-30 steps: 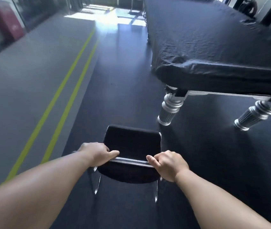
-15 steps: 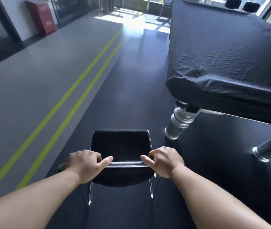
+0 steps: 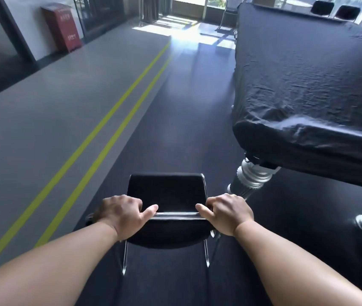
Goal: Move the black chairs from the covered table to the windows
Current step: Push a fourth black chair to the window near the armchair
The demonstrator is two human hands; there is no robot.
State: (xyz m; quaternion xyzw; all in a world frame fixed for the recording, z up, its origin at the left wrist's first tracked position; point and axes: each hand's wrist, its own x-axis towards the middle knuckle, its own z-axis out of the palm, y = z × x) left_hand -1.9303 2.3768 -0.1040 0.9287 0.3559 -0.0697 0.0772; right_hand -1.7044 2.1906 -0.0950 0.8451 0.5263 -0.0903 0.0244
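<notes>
Both hands, left hand point(image 3: 123, 215) and right hand point(image 3: 227, 212), grip the black chair point(image 3: 168, 192) by its chrome top rail point(image 3: 176, 215) beside the covered table point(image 3: 308, 85).

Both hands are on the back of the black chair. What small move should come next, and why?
Probably move the black chair straight ahead along the dark floor. Both the left hand and the right hand grip its chrome top rail, the windows lie far ahead, and the covered table stands close on the right.
</notes>
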